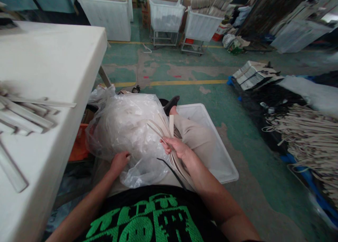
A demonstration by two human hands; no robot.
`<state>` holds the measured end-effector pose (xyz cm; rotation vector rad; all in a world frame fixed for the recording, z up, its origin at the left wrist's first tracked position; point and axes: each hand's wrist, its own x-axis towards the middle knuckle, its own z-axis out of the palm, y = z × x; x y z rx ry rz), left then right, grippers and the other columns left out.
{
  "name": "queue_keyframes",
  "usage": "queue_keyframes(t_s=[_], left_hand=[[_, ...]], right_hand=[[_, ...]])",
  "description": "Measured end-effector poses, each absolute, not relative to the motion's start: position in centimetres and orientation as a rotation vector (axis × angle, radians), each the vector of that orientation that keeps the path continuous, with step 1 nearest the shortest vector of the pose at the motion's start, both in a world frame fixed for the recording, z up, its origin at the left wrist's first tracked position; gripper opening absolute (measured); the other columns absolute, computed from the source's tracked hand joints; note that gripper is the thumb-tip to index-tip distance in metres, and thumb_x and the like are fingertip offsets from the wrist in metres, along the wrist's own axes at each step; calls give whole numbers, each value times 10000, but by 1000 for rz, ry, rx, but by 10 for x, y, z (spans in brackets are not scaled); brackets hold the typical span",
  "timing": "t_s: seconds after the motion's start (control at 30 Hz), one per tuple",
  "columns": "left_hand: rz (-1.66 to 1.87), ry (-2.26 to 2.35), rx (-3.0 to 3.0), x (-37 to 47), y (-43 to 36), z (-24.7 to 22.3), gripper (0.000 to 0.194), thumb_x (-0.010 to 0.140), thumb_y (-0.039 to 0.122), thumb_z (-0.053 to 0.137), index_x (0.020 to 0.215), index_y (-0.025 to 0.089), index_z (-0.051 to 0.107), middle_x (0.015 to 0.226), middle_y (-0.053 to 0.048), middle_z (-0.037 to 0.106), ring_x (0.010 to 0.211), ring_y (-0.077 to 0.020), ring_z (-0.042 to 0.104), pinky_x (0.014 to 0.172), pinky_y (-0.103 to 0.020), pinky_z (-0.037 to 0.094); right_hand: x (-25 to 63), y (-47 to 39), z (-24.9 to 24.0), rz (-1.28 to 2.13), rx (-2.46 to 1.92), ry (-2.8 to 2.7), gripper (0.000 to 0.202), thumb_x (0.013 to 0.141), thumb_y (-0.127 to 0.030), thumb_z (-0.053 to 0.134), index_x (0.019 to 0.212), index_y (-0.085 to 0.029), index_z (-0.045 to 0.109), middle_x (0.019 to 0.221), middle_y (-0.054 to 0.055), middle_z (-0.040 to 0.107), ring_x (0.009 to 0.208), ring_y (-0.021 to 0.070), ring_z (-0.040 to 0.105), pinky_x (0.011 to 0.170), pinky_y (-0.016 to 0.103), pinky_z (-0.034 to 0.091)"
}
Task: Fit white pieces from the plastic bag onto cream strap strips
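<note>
My right hand (175,147) is closed around a bundle of flat beige strips (173,161), whose upper ends fan out beyond the fingers. Their lower parts curve down along my forearm. A large clear plastic bag (124,118) with pale contents lies across my lap. At the bag's near left edge, my left hand (120,162) has its fingers curled in on the plastic; the fingertips are partly hidden. A thin black strip (171,169) lies between the bag and my shirt.
To my left stands a white table (66,55) with loose pale strips (26,111) on it. A white plastic bin (221,164) is beside my leg. On the right, piles of beige strips (311,136) lie on a blue pallet. White wheeled bins (166,18) stand further ahead.
</note>
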<state>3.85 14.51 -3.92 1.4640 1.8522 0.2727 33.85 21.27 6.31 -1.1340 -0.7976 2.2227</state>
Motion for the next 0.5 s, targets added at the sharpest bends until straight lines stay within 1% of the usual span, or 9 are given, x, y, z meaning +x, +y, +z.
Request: queue_keyframes(t_s=[0.1,0.17,0.23,0.3,0.33,0.4,0.47,0.5], left_hand=[[251,1814,1568,35,141,-34,186,831,226,577,898,194,747,953,-88,767,923,-258,693,862,-344,502],[265,1764,1650,38,142,-28,254,870,229,529,1009,194,739,1042,-87,755,969,-245,689,887,-341,509],[285,1702,1744,45,150,-23,283,892,225,507,1072,201,724,1135,-84,730,1062,-232,662,961,-337,485],[306,1644,1826,54,165,-20,299,877,221,549,1135,205,699,1244,-87,684,1185,-236,601,1056,-348,422],[314,1643,1860,58,173,-20,352,848,216,597,1192,197,668,1315,-102,642,1255,-256,550,1098,-373,382],[285,1748,1928,58,186,-21,582,760,209,703,1323,167,565,1447,-153,523,1368,-324,424,1140,-459,318],[196,1934,1983,47,190,-25,795,690,229,771,1410,132,451,1521,-204,411,1413,-385,332,1136,-521,297],[128,2023,1993,38,189,-28,841,677,255,785,1423,121,422,1534,-216,382,1412,-399,324,1128,-523,303]], right_hand=[[338,212,62,2211,-1136,-806,461,646,-555,786,778,-146,620,521,-83,447,413,46,356,430,208,294],[338,212,62,2190,-1147,-819,440,661,-548,774,759,-149,618,526,-76,459,419,50,369,429,211,301],[336,211,62,2171,-1165,-842,423,658,-533,774,719,-147,610,534,-62,481,430,57,390,432,218,318],[334,211,62,2169,-1186,-869,412,652,-517,776,669,-147,597,535,-49,498,435,63,409,435,223,335],[334,211,62,2171,-1195,-880,410,647,-513,776,648,-149,588,531,-45,500,434,65,413,434,225,339],[334,211,63,2176,-1212,-893,419,637,-526,772,634,-155,578,520,-48,494,424,67,411,426,225,337],[335,211,63,2178,-1224,-896,432,633,-550,762,647,-161,576,518,-55,487,415,67,405,423,225,336],[336,211,63,2177,-1227,-896,436,636,-559,756,655,-163,575,520,-57,485,414,66,403,425,225,337]])
